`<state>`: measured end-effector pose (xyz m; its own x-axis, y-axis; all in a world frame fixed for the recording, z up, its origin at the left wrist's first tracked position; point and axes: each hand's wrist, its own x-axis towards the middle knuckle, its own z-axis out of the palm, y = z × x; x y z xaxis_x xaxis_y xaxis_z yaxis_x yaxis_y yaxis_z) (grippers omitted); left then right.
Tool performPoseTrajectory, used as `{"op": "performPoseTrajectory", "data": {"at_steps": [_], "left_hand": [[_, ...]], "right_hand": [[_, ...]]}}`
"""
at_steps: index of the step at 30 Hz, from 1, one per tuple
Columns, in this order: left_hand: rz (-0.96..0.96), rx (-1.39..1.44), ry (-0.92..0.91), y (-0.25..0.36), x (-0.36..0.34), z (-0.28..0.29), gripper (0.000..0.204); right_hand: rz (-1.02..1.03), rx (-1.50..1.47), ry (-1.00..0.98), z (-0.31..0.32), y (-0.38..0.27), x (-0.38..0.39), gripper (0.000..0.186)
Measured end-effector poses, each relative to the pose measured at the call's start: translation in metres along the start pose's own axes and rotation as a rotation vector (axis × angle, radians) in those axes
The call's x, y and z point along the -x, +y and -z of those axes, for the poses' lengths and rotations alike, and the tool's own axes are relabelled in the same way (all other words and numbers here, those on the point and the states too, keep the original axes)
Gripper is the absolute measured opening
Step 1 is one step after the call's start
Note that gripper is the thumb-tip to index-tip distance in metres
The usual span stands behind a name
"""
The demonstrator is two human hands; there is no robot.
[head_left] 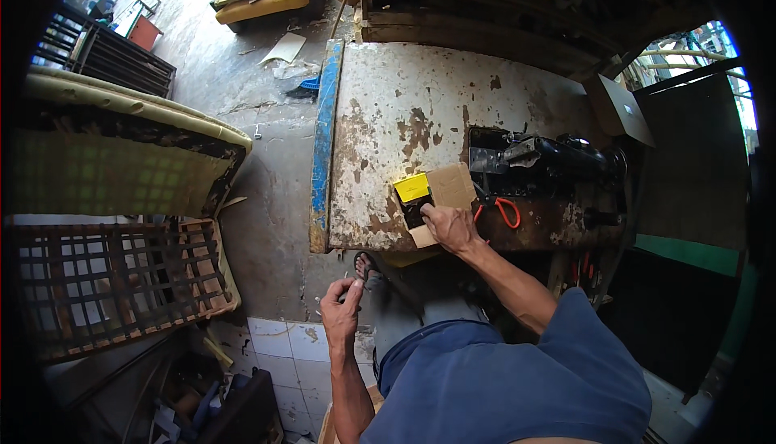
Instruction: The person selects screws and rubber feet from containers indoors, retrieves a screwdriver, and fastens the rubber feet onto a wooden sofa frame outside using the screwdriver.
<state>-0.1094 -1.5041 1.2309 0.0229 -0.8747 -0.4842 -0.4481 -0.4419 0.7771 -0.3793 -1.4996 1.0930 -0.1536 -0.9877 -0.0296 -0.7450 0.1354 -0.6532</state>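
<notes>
My right hand (449,226) reaches into a small open cardboard box (450,185) with a yellow box (412,185) and dark contents inside. Its fingers are closed at those contents, and what they grip is hidden. Orange-handled scissors (509,211) lie just right of it on the worn white worktable (380,88), beside a black sewing machine (570,157) set into the top. My left hand (341,308) is raised off the table's front edge, fingers pinched around something too small to make out.
An upturned padded frame (113,161) and a webbed frame (121,282) stand at the left. A yellow cushioned piece (259,8) lies on the floor at the back. Dark wooden structures (485,8) rise behind the table; a dark board (687,177) stands at the right.
</notes>
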Motion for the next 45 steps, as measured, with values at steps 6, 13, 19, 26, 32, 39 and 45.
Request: {"op": "performPoseTrajectory", "data": {"at_steps": [6, 13, 19, 26, 32, 39, 45], "left_hand": [[-0.018, -0.008, 0.104, -0.001, 0.002, 0.04, 0.02], [-0.035, -0.008, 0.187, 0.001, 0.013, 0.063, 0.021], [0.002, 0.018, 0.169, 0.007, 0.026, 0.062, 0.021], [0.031, 0.069, 0.146, 0.015, 0.044, 0.066, 0.02], [0.051, 0.097, 0.065, 0.024, 0.046, 0.07, 0.02], [0.087, 0.477, -0.142, 0.032, 0.046, 0.063, 0.019], [0.076, 0.521, -0.278, 0.014, 0.049, 0.048, 0.018]], "right_hand": [[0.108, 0.18, -0.133, -0.014, 0.004, -0.019, 0.011], [-0.28, -0.651, 0.017, 0.011, -0.012, -0.019, 0.024], [-0.197, -0.468, -0.444, 0.014, -0.024, 0.017, 0.027], [-0.311, -0.398, -0.125, 0.001, -0.039, 0.028, 0.028], [-0.227, 0.081, -0.228, -0.024, -0.061, 0.003, 0.025], [-0.139, 0.157, -0.058, -0.037, -0.074, 0.014, 0.018], [-0.126, 0.132, -0.046, -0.04, -0.068, 0.019, 0.021]]}}
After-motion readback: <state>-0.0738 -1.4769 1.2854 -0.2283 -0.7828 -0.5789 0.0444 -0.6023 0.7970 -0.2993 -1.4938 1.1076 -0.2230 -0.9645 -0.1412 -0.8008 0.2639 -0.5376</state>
